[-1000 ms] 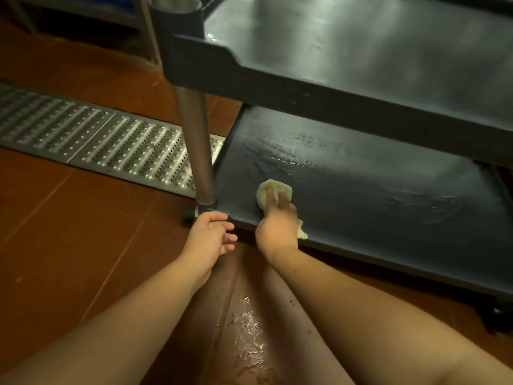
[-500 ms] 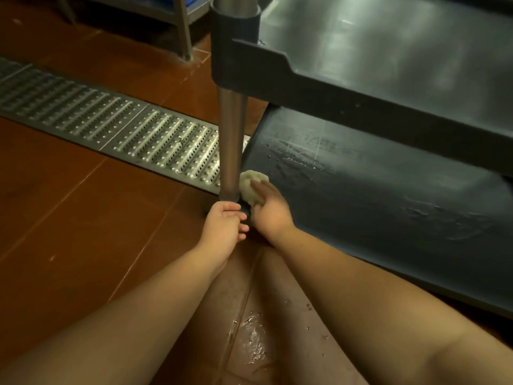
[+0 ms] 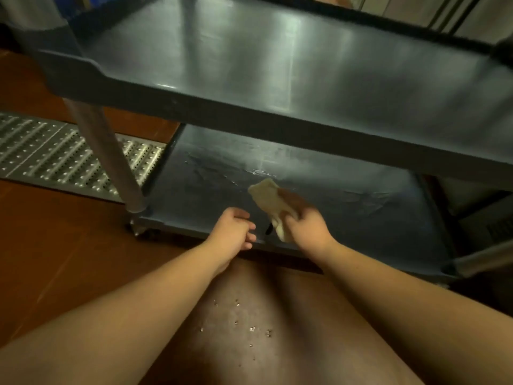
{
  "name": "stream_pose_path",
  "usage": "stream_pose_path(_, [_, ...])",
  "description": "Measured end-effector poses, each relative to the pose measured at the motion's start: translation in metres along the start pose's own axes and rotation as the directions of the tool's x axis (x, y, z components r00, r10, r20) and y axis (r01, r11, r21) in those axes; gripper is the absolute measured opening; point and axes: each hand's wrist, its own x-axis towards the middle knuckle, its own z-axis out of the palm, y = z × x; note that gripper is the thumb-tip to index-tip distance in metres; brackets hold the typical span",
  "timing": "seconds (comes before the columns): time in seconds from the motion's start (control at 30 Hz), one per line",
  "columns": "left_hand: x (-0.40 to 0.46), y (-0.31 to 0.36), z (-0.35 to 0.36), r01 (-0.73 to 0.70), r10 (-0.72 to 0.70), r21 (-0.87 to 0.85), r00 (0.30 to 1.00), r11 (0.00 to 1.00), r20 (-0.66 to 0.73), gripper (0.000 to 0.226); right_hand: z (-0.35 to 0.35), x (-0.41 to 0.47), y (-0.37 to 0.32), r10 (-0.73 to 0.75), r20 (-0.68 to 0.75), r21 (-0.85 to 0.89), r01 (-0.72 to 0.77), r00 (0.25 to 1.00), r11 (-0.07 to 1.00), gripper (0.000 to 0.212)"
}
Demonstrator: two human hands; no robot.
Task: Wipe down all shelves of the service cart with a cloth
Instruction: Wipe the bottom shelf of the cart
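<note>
A dark grey service cart fills the upper view. Its bottom shelf [image 3: 347, 212] shows wet streaks, and the shelf above it [image 3: 277, 65] shines under the light. My right hand [image 3: 305, 226] grips a pale yellow cloth [image 3: 266, 194] over the front part of the bottom shelf, its far end sticking out past my fingers. My left hand [image 3: 233, 232] hovers at the shelf's front edge with fingers loosely curled, holding nothing.
A metal cart post [image 3: 111, 159] rises at the shelf's front left corner. A perforated steel drain grate [image 3: 50, 154] runs across the red-brown tiled floor [image 3: 55, 259] at left. Water drops lie on the floor between my arms [image 3: 244, 326].
My right hand has carried the cloth from beside the corner post rightward to the middle front of the bottom shelf. My left hand has left the post's base and shifted right.
</note>
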Motion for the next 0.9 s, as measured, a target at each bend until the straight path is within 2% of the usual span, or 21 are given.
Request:
stream_pose_path(0.1, [-0.002, -0.005, 0.038, 0.063, -0.076, 0.108, 0.989, 0.992, 0.124, 0.026, -0.035, -0.010, 0.012, 0.063, -0.043, 0.130, -0.057, 0.997, 0.990, 0.039])
stream_pose_path(0.2, [-0.006, -0.008, 0.065, 0.046, -0.074, 0.148, 0.978, 0.988, 0.193, 0.029, -0.055, -0.019, 0.038, 0.141, -0.027, 0.319, -0.125, 0.990, 0.939, 0.055])
stream_pose_path(0.27, [-0.008, -0.010, 0.079, 0.053, -0.076, 0.106, 0.972, 0.993, 0.221, 0.033, -0.067, -0.025, 0.052, 0.207, 0.054, 0.545, -0.203, 0.977, 0.813, 0.049])
stream_pose_path(0.33, [-0.011, -0.015, 0.091, 0.100, -0.102, 0.022, 0.955, 0.995, 0.279, 0.035, -0.079, -0.035, 0.062, 0.267, 0.165, 0.708, -0.302, 0.949, 0.639, 0.043])
stream_pose_path(0.4, [-0.013, -0.023, 0.103, 0.176, -0.141, -0.060, 0.916, 0.983, 0.375, 0.033, -0.090, -0.046, 0.076, 0.296, 0.235, 0.795, -0.359, 0.926, 0.490, 0.044])
stream_pose_path(0.47, [-0.014, -0.031, 0.114, 0.266, -0.166, -0.143, 0.858, 0.953, 0.487, 0.032, -0.098, -0.055, 0.092, 0.301, 0.261, 0.824, -0.374, 0.917, 0.425, 0.045])
stream_pose_path(0.53, [-0.015, -0.036, 0.127, 0.313, -0.160, -0.193, 0.818, 0.930, 0.553, 0.031, -0.105, -0.063, 0.106, 0.321, 0.241, 0.820, -0.369, 0.916, 0.438, 0.044])
stream_pose_path(0.57, [-0.014, -0.039, 0.134, 0.303, -0.151, -0.195, 0.821, 0.933, 0.551, 0.030, -0.109, -0.065, 0.111, 0.324, 0.229, 0.800, -0.367, 0.918, 0.474, 0.041])
stream_pose_path(0.63, [-0.014, -0.042, 0.149, 0.222, -0.121, -0.154, 0.864, 0.963, 0.488, 0.032, -0.118, -0.068, 0.118, 0.325, 0.179, 0.708, -0.351, 0.929, 0.614, 0.031])
stream_pose_path(0.67, [-0.014, -0.044, 0.156, 0.166, -0.097, -0.115, 0.886, 0.979, 0.454, 0.036, -0.123, -0.069, 0.123, 0.324, 0.163, 0.649, -0.348, 0.932, 0.676, 0.034])
stream_pose_path(0.73, [-0.014, -0.046, 0.168, 0.070, -0.051, -0.030, 0.902, 0.997, 0.428, 0.044, -0.134, -0.071, 0.130, 0.315, 0.176, 0.543, -0.359, 0.933, 0.759, 0.053])
stream_pose_path(0.8, [-0.014, -0.046, 0.176, 0.015, -0.025, 0.025, 0.900, 1.000, 0.434, 0.045, -0.142, -0.074, 0.135, 0.323, 0.205, 0.482, -0.383, 0.924, 0.788, 0.070])
stream_pose_path(0.9, [-0.012, -0.047, 0.180, -0.053, 0.003, 0.102, 0.902, 0.993, 0.432, 0.045, -0.146, -0.076, 0.142, 0.347, 0.204, 0.515, -0.402, 0.915, 0.757, 0.056])
